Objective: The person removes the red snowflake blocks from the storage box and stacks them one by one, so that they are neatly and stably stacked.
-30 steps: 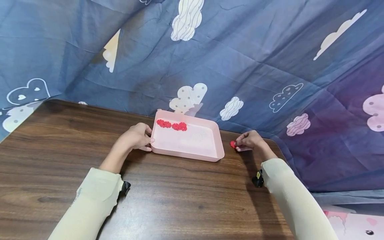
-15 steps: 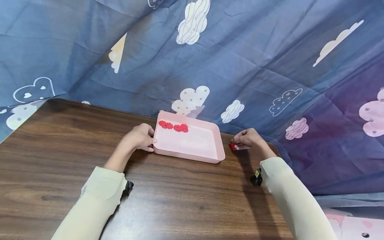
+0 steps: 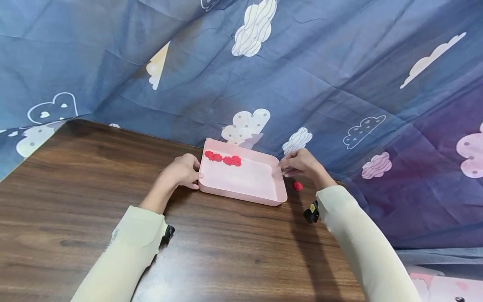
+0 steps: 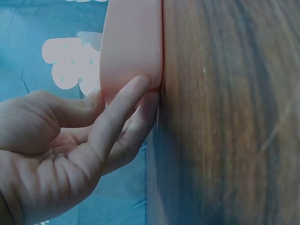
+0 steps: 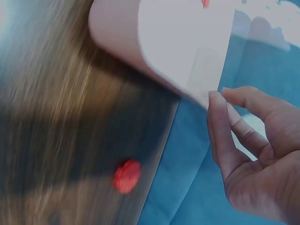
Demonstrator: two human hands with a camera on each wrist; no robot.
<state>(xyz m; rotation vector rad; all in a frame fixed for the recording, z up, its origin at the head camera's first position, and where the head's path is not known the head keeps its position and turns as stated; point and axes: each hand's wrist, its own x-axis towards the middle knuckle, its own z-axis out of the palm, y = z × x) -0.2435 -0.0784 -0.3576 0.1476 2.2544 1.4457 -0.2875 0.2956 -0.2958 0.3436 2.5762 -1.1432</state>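
Note:
A shallow pink tray (image 3: 241,180) lies on the wooden table near the curtain. Several red snowflake discs (image 3: 232,160) lie along its far left side. My left hand (image 3: 185,171) grips the tray's left end; in the left wrist view its thumb is at the rim and its fingers are against the outer wall. At the far right corner, my right hand (image 3: 299,164) pinches the rim with thumb and fingertips close together. A small red snowflake piece (image 3: 297,186) lies on the table to the right of the tray, apart from the right hand.
Behind the table hangs a blue curtain (image 3: 181,84) with printed clouds, close to the tray's far side. Brown wooden tabletop (image 3: 234,247) extends in front of the tray. A pink-and-white printed surface (image 3: 437,285) shows at the lower right.
My right hand has let go of the red snowflake piece and moved left to the tray's rim. The left hand stays at the tray's left end. The head view has shifted slightly.

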